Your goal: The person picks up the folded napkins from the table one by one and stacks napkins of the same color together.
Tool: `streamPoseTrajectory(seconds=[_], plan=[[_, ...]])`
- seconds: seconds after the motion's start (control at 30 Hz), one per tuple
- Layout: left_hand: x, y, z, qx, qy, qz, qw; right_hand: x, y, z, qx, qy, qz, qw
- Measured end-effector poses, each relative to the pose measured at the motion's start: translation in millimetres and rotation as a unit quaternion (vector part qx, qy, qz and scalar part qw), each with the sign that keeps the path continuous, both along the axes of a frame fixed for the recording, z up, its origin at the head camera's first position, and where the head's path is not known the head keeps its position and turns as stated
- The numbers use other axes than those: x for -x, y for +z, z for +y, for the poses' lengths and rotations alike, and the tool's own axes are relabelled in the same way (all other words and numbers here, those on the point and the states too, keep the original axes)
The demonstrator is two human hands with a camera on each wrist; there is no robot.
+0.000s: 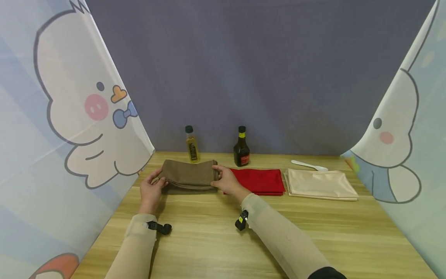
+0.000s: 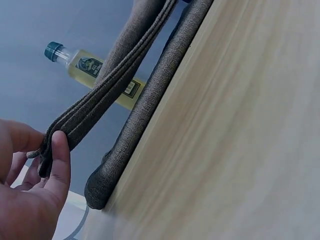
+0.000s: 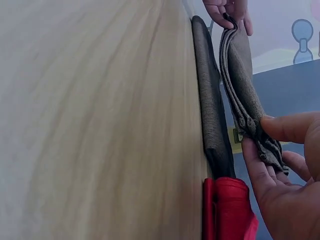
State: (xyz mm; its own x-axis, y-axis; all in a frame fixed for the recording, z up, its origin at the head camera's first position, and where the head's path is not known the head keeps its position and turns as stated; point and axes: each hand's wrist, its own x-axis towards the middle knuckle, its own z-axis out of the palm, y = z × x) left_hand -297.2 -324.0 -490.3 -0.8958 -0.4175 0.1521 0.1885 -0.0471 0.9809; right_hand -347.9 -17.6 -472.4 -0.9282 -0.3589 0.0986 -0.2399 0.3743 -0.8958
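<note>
Both hands hold up a folded brown cloth by its two ends. My left hand pinches the left end between thumb and fingers; my right hand grips the right end the same way. In the left wrist view the cloth's stacked layers sag a little between the hands. Below it, another folded brown cloth lies on the wooden table, with a gap showing between the two. A folded red cloth lies close by the right hand, partly covered by it in the head view.
Behind the brown cloth stands a bottle of yellow oil with a green cap. A dark sauce bottle is behind the red cloth. To the right lie a folded cream cloth and a white spoon. Printed curtains flank the table.
</note>
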Motion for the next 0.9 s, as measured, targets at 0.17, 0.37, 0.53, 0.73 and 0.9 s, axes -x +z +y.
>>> streamPoseTrajectory(seconds=[0.17, 0.37, 0.53, 0.73, 0.9], plan=[[-1.0, -1.5, -1, 0.003, -0.008, -0.003, 1.0, -0.4, -4.5, -5, -0.045, -0.002, 0.023, 0.999], [-3.0, -5.2, -3, 0.019, -0.014, -0.01, 0.9997, -0.1, -10.7, -11, -0.089, -0.007, 0.071, 0.993], [-3.2, -10.7, -9, 0.059, -0.012, -0.027, 0.9978, -2.9, -9.0, -13, -0.116, -0.01, 0.089, 0.989], [-3.5, -14.2, -15, 0.114, -0.021, -0.051, 0.9919, -8.6, -4.0, -13, -0.16, -0.01, 0.111, 0.981], [-5.0, -15.0, -16, 0.138, -0.024, -0.062, 0.9882, -12.3, -2.9, -13, -0.193, -0.02, 0.112, 0.975]])
